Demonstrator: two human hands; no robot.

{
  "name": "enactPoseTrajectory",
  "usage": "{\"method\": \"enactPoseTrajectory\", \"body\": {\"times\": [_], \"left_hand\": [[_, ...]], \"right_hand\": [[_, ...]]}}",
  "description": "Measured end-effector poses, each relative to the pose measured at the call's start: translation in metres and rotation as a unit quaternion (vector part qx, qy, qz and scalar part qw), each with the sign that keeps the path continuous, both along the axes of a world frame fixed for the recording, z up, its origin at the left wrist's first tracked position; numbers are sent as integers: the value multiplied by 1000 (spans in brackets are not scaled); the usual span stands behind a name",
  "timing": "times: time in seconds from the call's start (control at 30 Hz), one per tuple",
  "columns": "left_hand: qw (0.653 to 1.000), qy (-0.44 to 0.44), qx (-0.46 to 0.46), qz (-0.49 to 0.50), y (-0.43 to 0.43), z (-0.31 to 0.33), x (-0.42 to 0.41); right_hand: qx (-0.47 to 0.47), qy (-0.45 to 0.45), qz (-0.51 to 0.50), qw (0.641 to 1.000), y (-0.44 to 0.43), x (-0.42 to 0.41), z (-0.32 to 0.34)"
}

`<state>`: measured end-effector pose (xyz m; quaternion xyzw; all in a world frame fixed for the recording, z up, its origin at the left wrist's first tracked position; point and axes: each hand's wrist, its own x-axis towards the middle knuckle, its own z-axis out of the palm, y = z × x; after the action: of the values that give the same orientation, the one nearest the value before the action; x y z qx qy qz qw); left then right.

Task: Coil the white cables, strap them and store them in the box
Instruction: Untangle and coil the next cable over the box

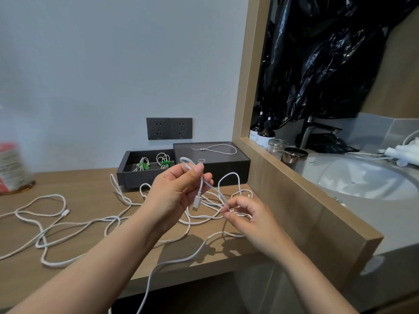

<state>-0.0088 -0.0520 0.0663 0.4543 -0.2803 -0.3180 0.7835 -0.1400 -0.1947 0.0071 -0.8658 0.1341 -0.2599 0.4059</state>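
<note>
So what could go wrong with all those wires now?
1. The white cable pinched by the left hand and right hand runs down among the loose cables looped over each other on the desk. Pulling it in may drag them into a knot.
2. The hanging cable droops over the desk's front edge, so it might snag there or slide off.

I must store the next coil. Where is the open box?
In the head view, the dark box stands at the back of the wooden desk, just below the wall sockets, behind the left hand.
</note>
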Motion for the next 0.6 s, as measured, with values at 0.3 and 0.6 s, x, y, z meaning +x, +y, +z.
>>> {"method": "enactPoseTrajectory", "body": {"times": [0.3,0.6], "left_hand": [[1000,-8,-16,5,-2,2,2],[994,-86,-3,64,7,4,19]], "right_hand": [[-200,47,-6,979,-20,2,-2],[-129,11,-60,990,-41,-14,-7]]}}
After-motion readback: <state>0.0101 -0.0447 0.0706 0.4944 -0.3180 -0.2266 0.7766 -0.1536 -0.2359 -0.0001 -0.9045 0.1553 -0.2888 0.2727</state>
